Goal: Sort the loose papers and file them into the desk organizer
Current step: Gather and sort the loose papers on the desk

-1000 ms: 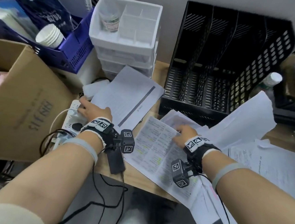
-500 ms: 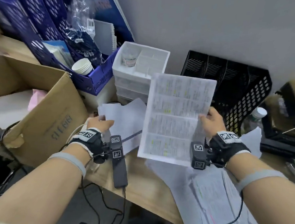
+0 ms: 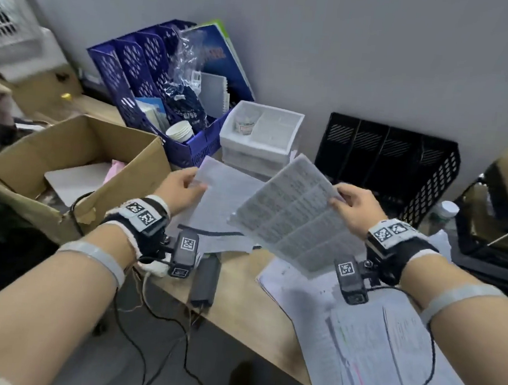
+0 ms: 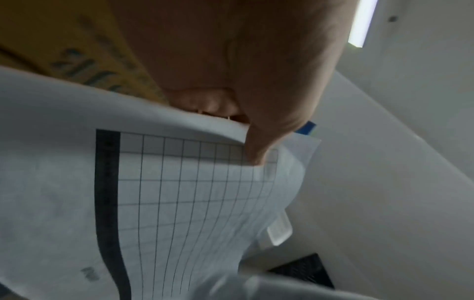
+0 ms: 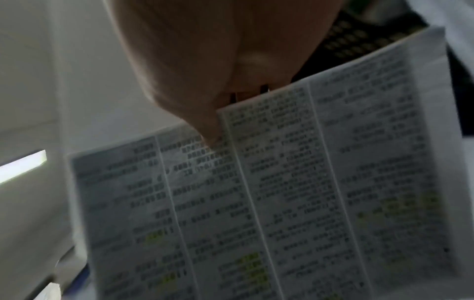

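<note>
- The right hand [image 3: 354, 208] is pinching a densely printed white sheet with four text columns and yellow-green highlights [image 3: 293, 217] at its edge, thumb on the printed face, fingers curled behind it
- That printed sheet is hanging tilted in the air just left of the right hand, clear of the desk
- The left hand [image 3: 180, 190] is gripping a white sheet printed with a ruled grid and a thick black bar [image 3: 224, 202] by its corner, thumb pressing on top in the left wrist view [image 4: 259, 142]
- The grid sheet is stretching out to the right of the left hand, and its right part is sitting behind the printed sheet
- The black perforated plastic desk organizer with upright slots [image 3: 387, 161] is standing against the wall just beyond the right hand
- A spread of loose white papers [image 3: 381, 341] is lying on the light wooden desk [image 3: 237, 298] below the right wrist
- A white plastic drawer unit with a compartment tray on top [image 3: 260, 137] is sitting beyond and between both hands
- A blue perforated file rack [image 3: 140, 68] and an open brown cardboard box [image 3: 74, 158] are sitting off beyond and to the left of the left hand
</note>
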A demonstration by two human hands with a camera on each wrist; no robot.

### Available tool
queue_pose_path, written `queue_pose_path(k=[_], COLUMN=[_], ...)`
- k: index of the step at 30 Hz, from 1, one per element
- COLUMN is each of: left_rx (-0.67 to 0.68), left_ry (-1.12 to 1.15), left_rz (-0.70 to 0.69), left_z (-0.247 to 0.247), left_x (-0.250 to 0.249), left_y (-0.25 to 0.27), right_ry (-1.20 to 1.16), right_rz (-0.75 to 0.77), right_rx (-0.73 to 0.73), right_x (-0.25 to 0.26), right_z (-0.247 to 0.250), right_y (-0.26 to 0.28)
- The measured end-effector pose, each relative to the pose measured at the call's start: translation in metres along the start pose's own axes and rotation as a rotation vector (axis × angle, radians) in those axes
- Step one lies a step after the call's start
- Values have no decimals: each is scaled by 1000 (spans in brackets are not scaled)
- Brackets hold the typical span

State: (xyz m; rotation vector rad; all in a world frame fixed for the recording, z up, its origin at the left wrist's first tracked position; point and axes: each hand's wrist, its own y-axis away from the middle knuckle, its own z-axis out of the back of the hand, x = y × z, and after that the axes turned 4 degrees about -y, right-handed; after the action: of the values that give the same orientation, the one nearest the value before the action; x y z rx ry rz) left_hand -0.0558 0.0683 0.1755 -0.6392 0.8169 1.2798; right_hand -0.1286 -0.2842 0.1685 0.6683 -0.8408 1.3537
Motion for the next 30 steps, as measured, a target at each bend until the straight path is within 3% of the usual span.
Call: queue_pose_path(k=[3, 8, 10, 14, 17, 19, 21, 23, 26, 28, 30], left_rx=[113, 328, 368, 416, 304, 224, 271, 437, 812, 975, 1050], left_ry=[-55, -46, 24, 172, 190, 159, 129, 115, 151, 219, 315], left_rz=[-153, -323, -351, -360, -289, -198, -32, 153, 357, 396, 418], left_z=[4, -15, -29, -57, -77, -92, -113, -136, -168, -190, -210], left_x=[-49, -123, -143, -163, -151, -128, -101, -79, -66, -63, -65], left_y=[-4, -3, -2, -10, -28, -40, -42, -35, -9, 7, 19], right_ry=[141, 184, 157, 209, 193, 59, -104, -229, -314, -476, -567], right_rz=[91, 262, 248, 188, 57, -63, -149, -246, -473, -594, -649], right_rx=[52, -30, -49, -221, -383, -500, -615, -701, -863, -983, -1020], right_x=[23, 56, 61, 56, 35, 18, 3, -5, -23, -33, -36], right_z=[7, 25, 37, 61, 80, 90, 93, 89, 78, 68, 58], right_y=[0, 8, 16, 36, 48, 59, 75, 89, 110, 127, 144])
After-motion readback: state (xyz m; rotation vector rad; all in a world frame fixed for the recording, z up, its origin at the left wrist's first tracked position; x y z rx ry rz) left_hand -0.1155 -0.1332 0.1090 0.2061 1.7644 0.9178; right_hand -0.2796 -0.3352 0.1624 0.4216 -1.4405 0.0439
